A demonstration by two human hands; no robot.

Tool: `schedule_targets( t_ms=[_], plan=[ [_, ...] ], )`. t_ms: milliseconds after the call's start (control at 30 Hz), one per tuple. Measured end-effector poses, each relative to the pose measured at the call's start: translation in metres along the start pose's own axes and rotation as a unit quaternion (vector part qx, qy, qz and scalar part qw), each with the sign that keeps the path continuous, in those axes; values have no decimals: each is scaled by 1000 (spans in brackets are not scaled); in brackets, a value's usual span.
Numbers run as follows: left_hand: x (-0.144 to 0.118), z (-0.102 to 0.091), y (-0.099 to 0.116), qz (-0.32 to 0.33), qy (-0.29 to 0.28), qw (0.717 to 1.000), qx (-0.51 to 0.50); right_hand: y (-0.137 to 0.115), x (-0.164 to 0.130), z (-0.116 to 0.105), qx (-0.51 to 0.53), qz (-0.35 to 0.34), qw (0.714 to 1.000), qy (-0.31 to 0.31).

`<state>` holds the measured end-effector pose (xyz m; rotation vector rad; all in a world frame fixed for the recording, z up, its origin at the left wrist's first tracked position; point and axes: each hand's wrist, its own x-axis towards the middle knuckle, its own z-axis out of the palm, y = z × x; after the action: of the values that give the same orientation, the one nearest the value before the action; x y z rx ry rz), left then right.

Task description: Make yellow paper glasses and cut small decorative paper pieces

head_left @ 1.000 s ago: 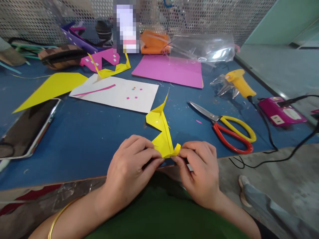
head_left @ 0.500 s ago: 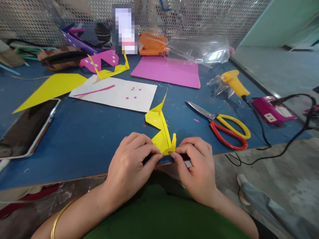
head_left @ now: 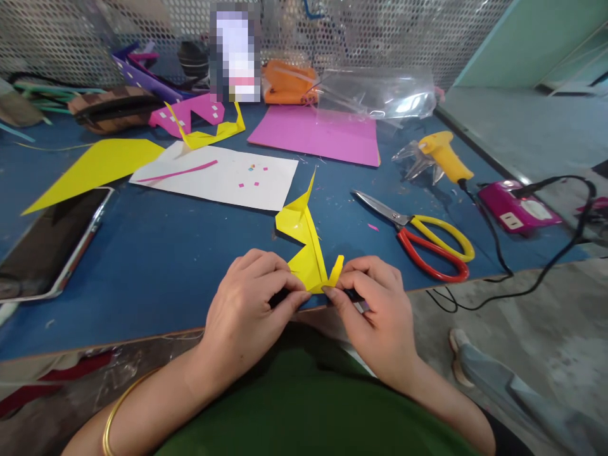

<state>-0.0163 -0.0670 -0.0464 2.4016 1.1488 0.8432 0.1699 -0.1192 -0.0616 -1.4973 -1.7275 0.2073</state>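
Head view: both hands work at the near edge of the blue surface (head_left: 156, 253), pinching a folded yellow paper shape (head_left: 306, 247) between them. The left hand (head_left: 249, 313) has a narrow grip, thumb and fingertips closed on the paper's lower left corner. The right hand (head_left: 377, 310) is likewise pinched on a small turned-up flap at the lower right. The step in hand looks like creasing or curling that little flap; the next move probably calls for a firm press along the fold while the left hand keeps the body of the paper steady.

The paper is glossy and sharply creased, with a long pointed tip rising away from the hands and a wing-like lobe on its left side. Its lower end is partly hidden by the fingers, so the exact fold there is hard to tell.

Just to the right lie scissors with red and yellow handles (head_left: 427, 244), blades shut; farther off rest a yellow glue gun (head_left: 444, 158) and a white paper sheet (head_left: 218, 180).
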Motion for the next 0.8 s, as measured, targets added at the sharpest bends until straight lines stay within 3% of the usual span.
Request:
schedule_targets(
  t_ms=[367, 800],
  plan=[
    [4, -1, 4, -19, -6, 1000, -13, 4, 3, -1, -24, -23, 999, -30],
    [6, 6, 12, -28, 7, 1000, -3, 6, 1, -1, -10, -25, 999, -18]
  ],
)
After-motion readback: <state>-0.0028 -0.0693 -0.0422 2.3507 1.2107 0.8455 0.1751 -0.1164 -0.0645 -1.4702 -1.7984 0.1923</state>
